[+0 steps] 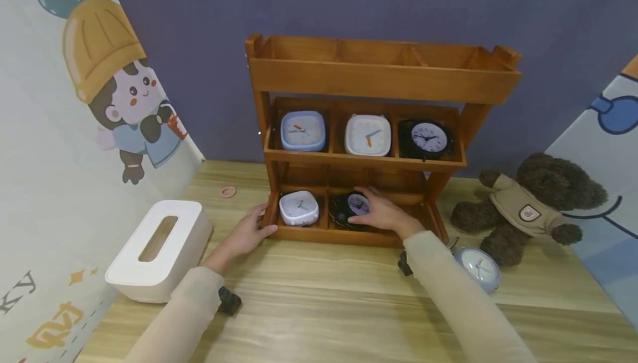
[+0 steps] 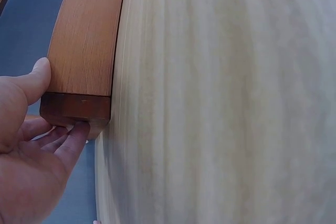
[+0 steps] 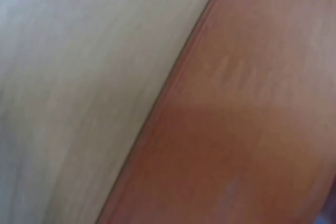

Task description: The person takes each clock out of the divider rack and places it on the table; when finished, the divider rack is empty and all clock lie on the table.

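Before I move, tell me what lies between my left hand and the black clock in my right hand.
The head view shows the shelf end, a white clock, then a wooden divider.

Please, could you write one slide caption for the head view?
Left hand at one end of a three-tier wooden shelf; right hand gripping a black alarm clock in its bottom tier.

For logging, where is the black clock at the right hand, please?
In head view, the black clock is in the brown wooden rack's bottom tier, right of the white clock.
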The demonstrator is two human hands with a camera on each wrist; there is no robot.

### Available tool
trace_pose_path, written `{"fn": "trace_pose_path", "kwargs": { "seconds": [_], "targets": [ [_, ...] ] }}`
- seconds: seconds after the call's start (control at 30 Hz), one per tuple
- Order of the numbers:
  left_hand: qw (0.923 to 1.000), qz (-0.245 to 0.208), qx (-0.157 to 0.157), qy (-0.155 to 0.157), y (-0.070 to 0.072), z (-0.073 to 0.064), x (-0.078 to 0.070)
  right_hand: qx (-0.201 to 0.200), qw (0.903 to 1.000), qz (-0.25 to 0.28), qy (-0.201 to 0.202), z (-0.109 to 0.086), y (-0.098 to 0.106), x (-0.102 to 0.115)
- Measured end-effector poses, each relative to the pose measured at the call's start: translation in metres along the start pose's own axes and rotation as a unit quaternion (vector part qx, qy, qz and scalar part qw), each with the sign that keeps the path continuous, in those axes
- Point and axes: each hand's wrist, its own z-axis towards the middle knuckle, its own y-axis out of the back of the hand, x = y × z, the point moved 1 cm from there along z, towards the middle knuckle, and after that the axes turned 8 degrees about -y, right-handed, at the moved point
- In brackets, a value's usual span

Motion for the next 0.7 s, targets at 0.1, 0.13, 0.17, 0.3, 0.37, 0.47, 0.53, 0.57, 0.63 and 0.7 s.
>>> {"fn": "trace_pose_path", "kwargs": {
  "seconds": [0.1,0.13,0.17,0.3,0.37,0.47,0.53,0.57,0.63,0.7],
  "targets": [
    [1.0,-0.002,0.0,-0.001,-0.0001,0.0002,0.0009,0.001,1.0,-0.006,0.004,0.0024,-0.0024,0.0001],
    [1.0,-0.003,-0.001,0.0,-0.0002,0.0005,0.001,0.0,0.9999,-0.009,0.006,0.0031,-0.0029,0.0003],
    [1.0,-0.003,-0.001,-0.001,-0.0004,0.0008,0.0013,-0.001,0.9999,-0.008,0.01,0.0035,-0.0031,0.0006],
    [1.0,-0.009,-0.001,-0.001,-0.0009,0.0005,0.0024,-0.008,0.9996,-0.015,0.024,0.0054,-0.004,0.0033],
    [0.9999,-0.012,0.002,-0.001,-0.0014,0.0015,0.0022,-0.013,0.9994,-0.02,0.026,0.0054,-0.0032,0.004],
    [0.9999,-0.013,0.003,0.0,-0.0015,0.0023,0.0014,-0.016,0.999,-0.031,0.028,0.0056,-0.0023,0.0051],
    [0.9999,-0.012,0.003,-0.002,-0.0014,0.0023,0.0013,-0.016,0.9987,-0.038,0.029,0.0057,-0.0016,0.006],
    [0.9999,-0.015,0.002,-0.001,-0.0014,0.0023,0.0013,-0.017,0.9985,-0.043,0.031,0.0059,-0.0014,0.0063],
    [0.9998,-0.019,0.001,0.001,-0.0011,0.0018,0.0013,-0.017,0.9981,-0.049,0.034,0.0062,-0.0016,0.0068],
    [0.9997,-0.025,0.002,0.002,-0.0009,0.001,0.0012,-0.02,0.9977,-0.053,0.039,0.0067,-0.0025,0.006]
  ]
}}
